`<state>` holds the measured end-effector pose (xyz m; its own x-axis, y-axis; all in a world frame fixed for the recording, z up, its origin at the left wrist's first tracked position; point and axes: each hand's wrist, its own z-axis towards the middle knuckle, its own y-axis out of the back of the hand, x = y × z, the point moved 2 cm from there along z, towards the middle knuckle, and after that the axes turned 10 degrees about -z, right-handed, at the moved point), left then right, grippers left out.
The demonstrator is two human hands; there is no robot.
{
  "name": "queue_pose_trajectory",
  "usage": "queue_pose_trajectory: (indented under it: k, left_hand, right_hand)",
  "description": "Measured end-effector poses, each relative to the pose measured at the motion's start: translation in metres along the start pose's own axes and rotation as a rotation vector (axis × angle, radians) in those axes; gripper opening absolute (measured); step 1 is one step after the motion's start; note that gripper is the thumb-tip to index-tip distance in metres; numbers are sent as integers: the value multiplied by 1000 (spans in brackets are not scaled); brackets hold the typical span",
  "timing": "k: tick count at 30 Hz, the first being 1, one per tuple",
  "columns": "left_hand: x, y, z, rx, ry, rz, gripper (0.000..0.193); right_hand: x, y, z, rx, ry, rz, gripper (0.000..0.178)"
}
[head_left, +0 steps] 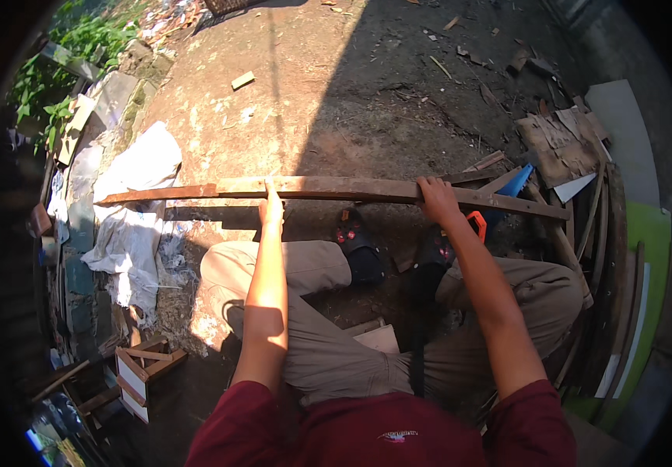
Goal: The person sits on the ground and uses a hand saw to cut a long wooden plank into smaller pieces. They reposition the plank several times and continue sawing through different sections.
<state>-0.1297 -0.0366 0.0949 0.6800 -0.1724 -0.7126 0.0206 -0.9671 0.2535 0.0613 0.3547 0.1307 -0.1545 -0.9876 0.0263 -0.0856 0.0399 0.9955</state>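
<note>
A long wooden beam (343, 187) lies crosswise in front of my knees, spanning from the white sacking on the left to the wood pile on the right. My left hand (271, 208) is closed round its sunlit middle part. Farther right, my right hand (438, 201) grips the same beam from above, in shade. A darker, thinner section (157, 194) forms the beam's left end. Just below the beam, beside my right wrist, shows an orange handle-like piece (477, 224); what it belongs to is partly hidden. A blue flat piece (516, 184) pokes out beyond the beam.
Crumpled white sacking (137, 257) lies at left. Scrap wood (593, 210) and a green-and-white panel (647, 272) crowd the right. A small wooden frame (145, 373) stands at lower left. My shoes (363, 253) are below the beam. A small wood block (242, 80) lies on the dirt ahead.
</note>
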Motion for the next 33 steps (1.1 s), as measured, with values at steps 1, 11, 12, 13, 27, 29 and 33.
queue_pose_trajectory:
  k: [1,11,12,13,27,29,33]
  left_hand:
    - [0,-5,-7,67,-15,26,110]
    - [-46,-148,-130,321,-1469,751,73]
    - [-36,-165,-130,354,-1479,826,75]
    - [-27,-181,-130,386,-1488,900,77]
    - [-9,-227,-120,420,-1192,1266,68]
    - [2,-230,-126,375,-1267,1253,67]
    - [11,-229,-111,328,-1254,1294,71]
  right_hand:
    - [-2,-6,-4,-48,2,16,51]
    - [-10,-11,-43,-282,-106,65,67]
    - [-7,-8,-52,-362,-137,52,67]
    - [-6,-7,-60,-360,-147,62,67]
    - [-85,-38,-180,-66,-1111,618,55]
    - [-104,-26,-197,-100,-1060,575,51]
    - [-97,77,-225,-343,-945,643,47]
